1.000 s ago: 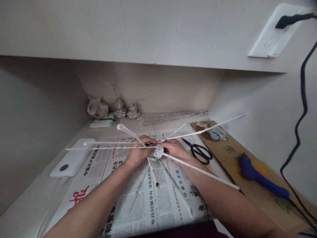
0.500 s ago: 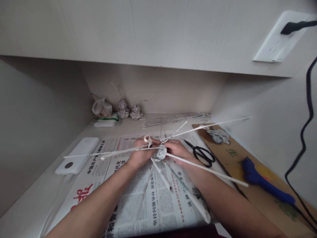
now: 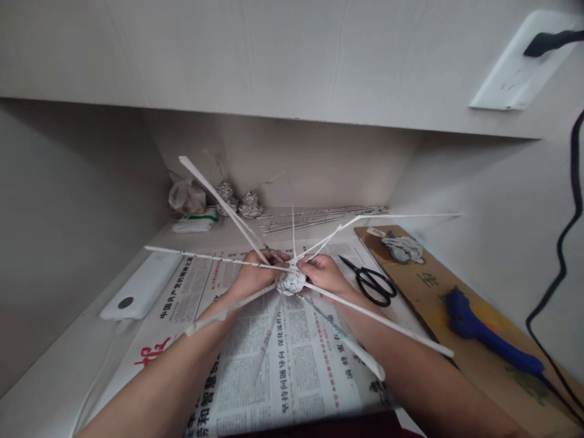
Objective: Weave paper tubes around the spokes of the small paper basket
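Note:
Between my hands sits a small round woven piece (image 3: pixel 291 283) made of rolled newspaper, with several long paper tubes (image 3: pixel 378 319) sticking out of it in all directions. My left hand (image 3: pixel 257 274) is closed on its left side, fingers curled around the bases of tubes near the top. From the right, my right hand (image 3: pixel 323 272) pinches at the piece's upper edge, where a tube (image 3: pixel 353 220) runs off to the right. The fingertips partly hide the weave. Black-handled scissors (image 3: pixel 371 283) lie just right of my right hand.
Newspaper sheets (image 3: pixel 255 389) cover the table. A white power bank-like box (image 3: pixel 137 289) lies left; a cardboard sheet (image 3: pixel 438 304) with a blue glue gun (image 3: pixel 488 337) lies right. At the back are two woven gourd shapes (image 3: pixel 250 205), loose paper tubes (image 3: pixel 319 219) and a plastic bag (image 3: pixel 187 198).
The woven piece has turned and shifted slightly left between my hands. One tube now points up to the upper left, and another has swung round to the lower left.

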Demonstrator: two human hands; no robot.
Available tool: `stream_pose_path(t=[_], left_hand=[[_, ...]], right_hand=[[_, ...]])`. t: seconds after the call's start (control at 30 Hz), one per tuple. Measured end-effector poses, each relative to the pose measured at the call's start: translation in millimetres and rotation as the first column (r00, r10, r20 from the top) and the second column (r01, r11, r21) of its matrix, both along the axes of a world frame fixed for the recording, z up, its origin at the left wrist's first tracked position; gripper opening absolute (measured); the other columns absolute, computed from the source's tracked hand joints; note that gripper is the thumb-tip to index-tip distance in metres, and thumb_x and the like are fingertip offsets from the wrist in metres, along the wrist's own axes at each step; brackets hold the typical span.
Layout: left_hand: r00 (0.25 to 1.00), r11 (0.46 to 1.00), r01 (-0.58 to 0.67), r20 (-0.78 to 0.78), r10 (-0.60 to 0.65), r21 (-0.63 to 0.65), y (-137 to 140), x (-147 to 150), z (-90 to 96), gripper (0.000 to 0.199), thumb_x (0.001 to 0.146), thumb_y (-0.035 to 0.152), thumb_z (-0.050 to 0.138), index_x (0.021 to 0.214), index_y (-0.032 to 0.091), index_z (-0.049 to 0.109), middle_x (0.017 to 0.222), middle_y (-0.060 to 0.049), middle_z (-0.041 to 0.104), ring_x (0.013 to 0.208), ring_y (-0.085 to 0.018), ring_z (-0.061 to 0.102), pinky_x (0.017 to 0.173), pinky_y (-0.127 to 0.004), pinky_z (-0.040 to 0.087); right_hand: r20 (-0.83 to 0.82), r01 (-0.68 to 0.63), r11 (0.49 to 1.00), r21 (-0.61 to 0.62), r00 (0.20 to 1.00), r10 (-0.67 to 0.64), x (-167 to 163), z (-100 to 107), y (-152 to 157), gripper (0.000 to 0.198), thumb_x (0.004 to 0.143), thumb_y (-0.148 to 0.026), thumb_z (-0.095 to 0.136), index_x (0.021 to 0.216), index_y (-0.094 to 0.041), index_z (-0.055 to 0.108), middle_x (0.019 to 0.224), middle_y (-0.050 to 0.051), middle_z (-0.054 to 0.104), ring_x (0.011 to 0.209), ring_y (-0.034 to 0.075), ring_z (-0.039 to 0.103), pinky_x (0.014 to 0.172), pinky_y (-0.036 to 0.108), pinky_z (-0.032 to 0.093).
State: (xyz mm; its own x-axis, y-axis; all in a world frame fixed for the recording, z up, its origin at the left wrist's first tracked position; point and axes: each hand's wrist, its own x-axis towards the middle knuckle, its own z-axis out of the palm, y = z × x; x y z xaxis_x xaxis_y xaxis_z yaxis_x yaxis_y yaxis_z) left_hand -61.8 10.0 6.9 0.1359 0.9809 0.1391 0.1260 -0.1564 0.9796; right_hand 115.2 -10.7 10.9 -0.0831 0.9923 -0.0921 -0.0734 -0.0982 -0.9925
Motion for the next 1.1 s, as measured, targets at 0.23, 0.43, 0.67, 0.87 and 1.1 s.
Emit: stream_pose_path(t=[0.23,0.43,0.67,0.87,1.1], left_hand=[[0.998,0.997,0.066,-0.020,-0.067,-0.031,-4.0,-0.9,7.0,0.017,0.064,0.028,0.080,0.076,0.017,0.080,0.074,-0.009,0.077,0.065,-0.022,0.069,0.060,-0.031,0.053],[0.999,0.999,0.012,0.046,-0.010,-0.052,-8.0,4.8,7.0,0.023,0.063,0.035,0.082,0.075,0.015,0.078,0.071,-0.008,0.077,0.063,-0.021,0.068,0.058,-0.029,0.051],[0.995,0.995,-0.088,-0.056,0.086,-0.052,-5.0,5.0,0.3,0.016,0.060,0.030,0.082,0.068,0.018,0.075,0.064,-0.007,0.074,0.057,-0.020,0.066,0.051,-0.028,0.047],[0.992,0.990,-0.124,-0.044,0.122,-0.063,-7.3,9.6,3.1,0.019,0.060,0.032,0.081,0.067,0.017,0.072,0.062,-0.006,0.073,0.054,-0.018,0.064,0.049,-0.026,0.046],[0.998,0.997,-0.063,0.003,0.063,-0.041,3.8,2.5,-14.9,0.028,0.059,0.037,0.084,0.074,0.014,0.078,0.072,-0.009,0.077,0.062,-0.021,0.069,0.059,-0.029,0.052]], right_hand=[[0.177,0.017,0.995,0.101,0.984,-0.035,1.6,-1.6,2.5,0.018,0.072,-0.034,0.072,0.077,-0.018,0.075,0.076,0.004,0.076,0.072,0.020,0.067,0.067,0.029,0.050],[0.212,0.026,0.991,0.131,0.976,-0.054,-0.6,-0.3,0.8,0.011,0.076,-0.029,0.070,0.076,-0.018,0.073,0.075,0.004,0.076,0.073,0.020,0.069,0.072,0.031,0.051],[0.063,0.060,0.996,0.060,0.996,-0.064,-7.7,-6.9,1.9,0.022,0.073,-0.024,0.075,0.093,-0.019,0.067,0.070,0.002,0.074,0.067,0.020,0.070,0.068,0.031,0.053],[0.023,0.082,0.994,0.067,0.996,-0.083,-6.7,-7.0,2.6,0.027,0.067,-0.040,0.079,0.079,-0.018,0.067,0.067,0.001,0.071,0.062,0.018,0.065,0.061,0.029,0.050],[0.035,0.126,0.992,0.021,0.991,-0.126,-9.8,-10.3,-0.1,0.023,0.067,-0.036,0.071,0.082,-0.019,0.070,0.062,-0.001,0.066,0.052,0.016,0.059,0.050,0.028,0.047]])
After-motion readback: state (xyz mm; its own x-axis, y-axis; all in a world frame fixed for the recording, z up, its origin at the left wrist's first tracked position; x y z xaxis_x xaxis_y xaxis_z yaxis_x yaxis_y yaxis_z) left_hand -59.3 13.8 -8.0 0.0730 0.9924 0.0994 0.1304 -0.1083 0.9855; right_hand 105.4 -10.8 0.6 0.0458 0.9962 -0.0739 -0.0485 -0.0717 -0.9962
